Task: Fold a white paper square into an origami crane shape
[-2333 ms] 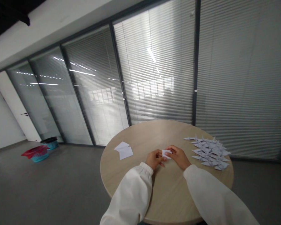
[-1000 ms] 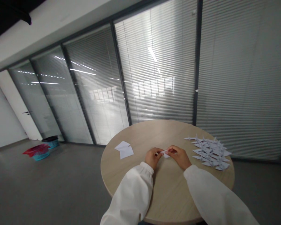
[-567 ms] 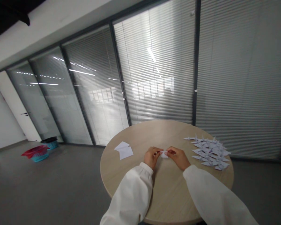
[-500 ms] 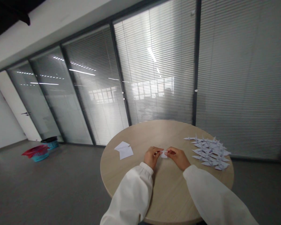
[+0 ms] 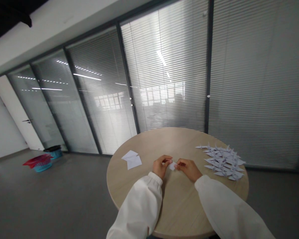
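A small piece of folded white paper (image 5: 172, 166) is pinched between my two hands, above the middle of a round light-wood table (image 5: 179, 142). My left hand (image 5: 161, 166) holds its left side with the fingertips, and my right hand (image 5: 187, 169) holds its right side. Both cuffs are white and gathered. The hands hide much of the paper, so its exact folds cannot be made out.
Loose white paper squares (image 5: 131, 161) lie on the table to the left of my hands. To the right lies a heap of several white origami cranes (image 5: 223, 161). Behind the table stand glass partitions with blinds (image 5: 169, 73). A blue basket with red cloth (image 5: 37, 165) stands on the floor.
The paper now sits a little lower and more to the left between my fingers. My hands have drawn slightly nearer to it, and my head view has barely shifted.
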{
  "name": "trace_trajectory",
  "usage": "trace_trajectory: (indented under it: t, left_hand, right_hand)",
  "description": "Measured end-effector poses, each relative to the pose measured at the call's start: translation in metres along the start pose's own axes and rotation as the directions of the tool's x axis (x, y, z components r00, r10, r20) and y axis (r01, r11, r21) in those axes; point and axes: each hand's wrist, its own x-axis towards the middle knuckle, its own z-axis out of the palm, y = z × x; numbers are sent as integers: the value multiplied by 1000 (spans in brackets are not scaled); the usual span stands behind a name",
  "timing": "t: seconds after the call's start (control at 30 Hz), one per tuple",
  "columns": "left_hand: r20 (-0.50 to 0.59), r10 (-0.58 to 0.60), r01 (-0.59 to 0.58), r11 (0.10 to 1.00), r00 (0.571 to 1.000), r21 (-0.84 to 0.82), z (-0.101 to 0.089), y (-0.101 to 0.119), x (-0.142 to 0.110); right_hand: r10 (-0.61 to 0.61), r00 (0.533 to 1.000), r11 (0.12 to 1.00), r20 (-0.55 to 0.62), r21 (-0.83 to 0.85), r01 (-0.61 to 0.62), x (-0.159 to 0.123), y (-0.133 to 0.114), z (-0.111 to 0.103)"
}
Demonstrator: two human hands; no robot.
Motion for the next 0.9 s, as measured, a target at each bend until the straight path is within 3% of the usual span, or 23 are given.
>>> trace_trajectory:
  t: [0.33, 0.47, 0.67, 0.9]
  left_hand:
    - [11, 121, -121, 993, 993, 4, 2, 2, -1]
    - [21, 93, -92, 994, 995, -60, 3, 0, 0]
    - [109, 49, -54, 998, 993, 44, 3, -3, 1]
    - [74, 16, -23, 995, 997, 101, 0, 2, -1]
  right_hand:
    - [-19, 1000, 999, 23, 46, 18, 1, 2, 1]
    - [-41, 999, 995, 16, 86, 39, 2, 2, -1]
    - [-39, 999, 992, -14, 117, 40, 2, -3, -5]
    - [-33, 999, 983, 6, 182, 31, 1, -5, -4]
